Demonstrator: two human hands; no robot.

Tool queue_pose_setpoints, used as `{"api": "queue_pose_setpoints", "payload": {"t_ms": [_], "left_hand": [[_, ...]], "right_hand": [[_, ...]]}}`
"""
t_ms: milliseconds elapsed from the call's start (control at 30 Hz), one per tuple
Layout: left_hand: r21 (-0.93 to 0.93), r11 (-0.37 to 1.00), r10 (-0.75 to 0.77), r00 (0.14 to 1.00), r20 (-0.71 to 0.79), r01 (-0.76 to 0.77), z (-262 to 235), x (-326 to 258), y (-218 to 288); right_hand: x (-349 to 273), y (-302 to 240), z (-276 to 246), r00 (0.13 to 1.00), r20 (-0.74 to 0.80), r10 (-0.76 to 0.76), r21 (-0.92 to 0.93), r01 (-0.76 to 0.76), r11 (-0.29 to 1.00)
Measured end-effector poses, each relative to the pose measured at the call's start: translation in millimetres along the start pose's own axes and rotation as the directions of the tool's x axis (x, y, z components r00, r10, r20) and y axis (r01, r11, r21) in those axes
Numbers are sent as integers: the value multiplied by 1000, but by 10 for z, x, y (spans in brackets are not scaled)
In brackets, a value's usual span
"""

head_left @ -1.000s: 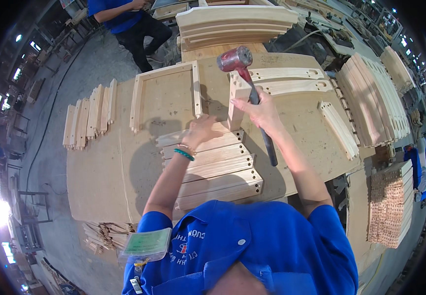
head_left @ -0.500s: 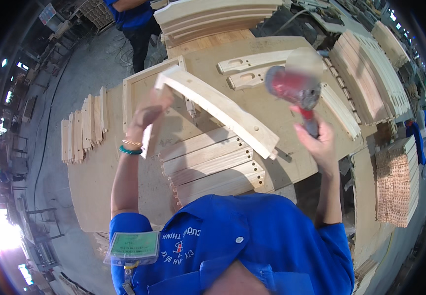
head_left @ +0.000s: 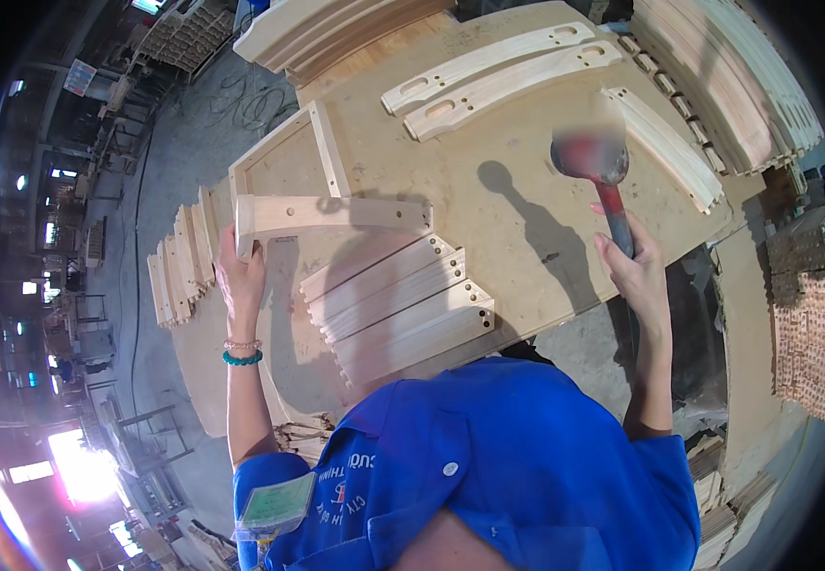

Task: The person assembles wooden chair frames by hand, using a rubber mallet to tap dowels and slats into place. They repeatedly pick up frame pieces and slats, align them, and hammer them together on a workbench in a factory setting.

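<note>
While slats [head_left: 393, 300] are lying nearest, the left hand [head_left: 239, 276] is gripping a rail [head_left: 336, 215] over the table [head_left: 460, 181], the right hand [head_left: 641, 268] a mallet [head_left: 609, 197]; the step is seemingly positioning, next calling for steady support. Boards [head_left: 522, 84] are lying beyond.

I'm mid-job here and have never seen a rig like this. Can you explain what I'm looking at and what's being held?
There is no machine: these are a person's two bare hands. The view comes from a wide fisheye camera worn on that person's head, looking down, so straight edges bend near the rim. The left hand grips one end of a pale wooden piece. The right hand holds a mallet with a partly blurred, reddish head. On the table lie several wooden boards with holes at their ends, two slotted rails and an angular wooden frame.
</note>
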State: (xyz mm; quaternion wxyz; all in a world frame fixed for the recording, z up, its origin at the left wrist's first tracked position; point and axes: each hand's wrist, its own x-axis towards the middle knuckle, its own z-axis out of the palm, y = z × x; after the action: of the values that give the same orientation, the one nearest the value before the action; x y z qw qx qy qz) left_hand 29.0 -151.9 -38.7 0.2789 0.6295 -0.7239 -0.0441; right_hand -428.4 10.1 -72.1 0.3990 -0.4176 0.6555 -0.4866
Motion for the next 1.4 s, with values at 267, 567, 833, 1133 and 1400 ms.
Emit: {"api": "queue_pose_setpoints", "payload": {"t_ms": [267,567,833,1133,1400], "left_hand": [[89,975,206,978,-38,-202,-60,-98,243],[405,753,491,853,178,-518,-202,329,1422],[409,722,554,821,141,-558,-82,373,1661],[456,649,634,764,119,-609,-64,316,1487],[52,977,149,832,535,-208,-522,434,805]], "right_hand": [[72,45,-181,996,91,-8,83,0,997],[511,-1362,-185,851,320,-416,87,411,908],[818,-1524,525,391,248,-886,-251,910,331],[406,-2483,393,566,170,-807,-145,824,547],[603,-1467,464,805,592,-34,-77,99,992]]}}
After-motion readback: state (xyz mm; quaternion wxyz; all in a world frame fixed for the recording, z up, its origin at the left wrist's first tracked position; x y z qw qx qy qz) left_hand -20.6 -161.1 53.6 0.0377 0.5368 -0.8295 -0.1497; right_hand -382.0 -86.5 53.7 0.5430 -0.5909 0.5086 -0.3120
